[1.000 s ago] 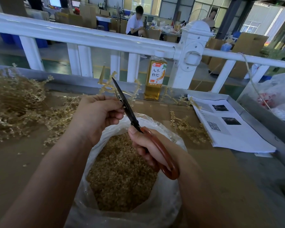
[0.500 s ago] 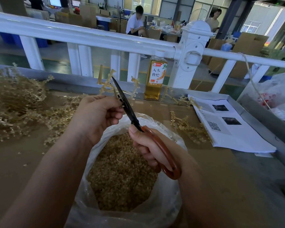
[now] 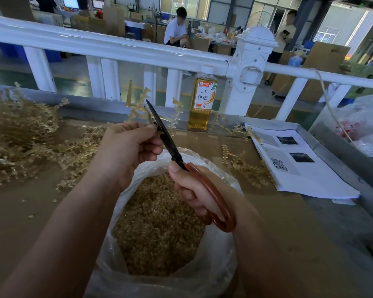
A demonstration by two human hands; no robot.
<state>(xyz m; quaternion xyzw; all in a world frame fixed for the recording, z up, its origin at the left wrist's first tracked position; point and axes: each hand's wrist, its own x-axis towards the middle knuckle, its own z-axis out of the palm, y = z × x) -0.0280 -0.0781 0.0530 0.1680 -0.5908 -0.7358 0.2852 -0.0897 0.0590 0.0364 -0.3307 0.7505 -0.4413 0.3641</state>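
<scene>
Two bare hands work over a clear plastic bag (image 3: 220, 254) in the lower centre of the frame. The left hand (image 3: 129, 151), at centre, pinches a pale amber plastic sprue (image 3: 136, 110) between its thumb and curled fingers. The branching sprue sticks up above the knuckles, in front of a white railing (image 3: 116, 48).

The right hand (image 3: 194, 190), just below and right of centre, is wrapped round the orange-brown handles of a pair of scissors (image 3: 174, 151), thumb pressed near the pivot. The dark blades point up and to the left and lie nearly closed against the sprue, just beside the left fingertips. Whether they are cutting at this instant cannot be told.

The bag stands open directly under the hands and is filled well up with small amber clipped pieces (image 3: 157, 224), so a great deal of trimming looks done. Much seems left to do. A large tangled pile of uncut sprues (image 3: 17, 134) fills the left side of the frame on the brown cardboard tabletop (image 3: 19, 211). A few loose sprues (image 3: 246, 168) lie right of the bag, beside a stack of printed sheets (image 3: 299, 168) bearing a QR code. The sprue in hand shows several side pieces not yet clipped.

A bottle of amber drink (image 3: 202, 100) stands at upper centre, at the foot of the railing.
</scene>
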